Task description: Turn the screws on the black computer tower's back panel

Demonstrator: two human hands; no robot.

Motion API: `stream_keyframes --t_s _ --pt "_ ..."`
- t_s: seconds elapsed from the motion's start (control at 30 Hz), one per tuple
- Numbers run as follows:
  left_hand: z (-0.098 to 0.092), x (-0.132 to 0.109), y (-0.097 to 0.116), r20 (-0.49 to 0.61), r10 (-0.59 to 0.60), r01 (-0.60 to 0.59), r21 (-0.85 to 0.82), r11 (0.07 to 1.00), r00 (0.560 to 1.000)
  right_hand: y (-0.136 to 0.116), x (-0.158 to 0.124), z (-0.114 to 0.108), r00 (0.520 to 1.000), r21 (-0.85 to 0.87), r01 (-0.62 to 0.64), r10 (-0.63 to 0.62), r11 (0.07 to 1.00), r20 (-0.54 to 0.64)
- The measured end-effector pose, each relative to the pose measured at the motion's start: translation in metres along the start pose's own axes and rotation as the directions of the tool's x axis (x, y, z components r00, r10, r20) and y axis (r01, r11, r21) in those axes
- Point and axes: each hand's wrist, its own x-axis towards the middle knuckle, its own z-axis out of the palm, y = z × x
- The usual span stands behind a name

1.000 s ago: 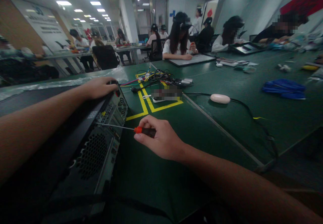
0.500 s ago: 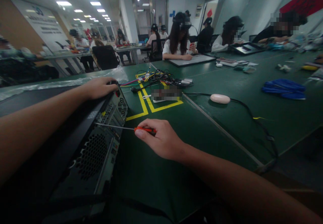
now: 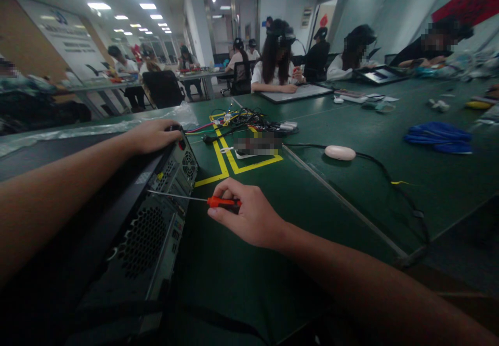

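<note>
A black computer case [image 3: 146,174] lies at the left with its rear panel, with fan grilles and ports, turned toward the right. My left hand [image 3: 154,137] is closed over the far top corner of the case, thumb along the edge, some fingertips hidden. In my right hand [image 3: 249,213] is a screwdriver [image 3: 224,202] with a red and black handle, pinched between thumb and fingers. Its long thin shaft points left, and the tip meets the rear panel near the upper edge; whether it sits in a screw I cannot tell.
Beyond the case, tangled cables [image 3: 249,119] lie by yellow tape [image 3: 257,165] on the green table [image 3: 351,205]. A pale oval object [image 3: 340,152] sits on a black cord, and a blue bundle [image 3: 438,138] is farther right. Other people work across the table.
My right fingers have shifted around the screwdriver handle, the thumb now lower and more of the handle showing. The shaft's tip stays at the panel. My left hand has not moved.
</note>
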Motion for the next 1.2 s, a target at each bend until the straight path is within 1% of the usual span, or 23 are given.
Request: stream_keyframes --t_s 0.17,0.6,0.7,0.97,1.2 --pt "-0.0010 -0.0013 0.0019 0.005 0.002 -0.002 -0.006 1.000 1.000 -0.0008 -0.0006 -0.0007 1.000 -0.009 0.008 -0.008 1.000 -0.003" --pt "-0.0020 -0.0035 0.0031 0.002 -0.005 0.005 0.002 1.000 1.000 -0.0001 -0.0004 0.0001 1.000 -0.016 -0.019 0.019 1.000 0.004" --pt "-0.0022 -0.0030 0.0024 0.011 -0.005 0.005 0.005 1.000 1.000 -0.0011 -0.0003 -0.0006 1.000 -0.017 -0.022 0.022 1.000 0.012" --pt "0.0003 -0.0008 -0.0007 -0.005 0.003 -0.003 0.000 1.000 1.000 -0.0015 0.0000 -0.0011 1.000 -0.008 -0.024 0.024 1.000 0.015" --pt "-0.0003 -0.0002 -0.0018 0.002 0.006 -0.006 -0.009 1.000 1.000 -0.0033 0.0003 -0.0009 1.000 -0.004 -0.031 0.031 1.000 -0.002"
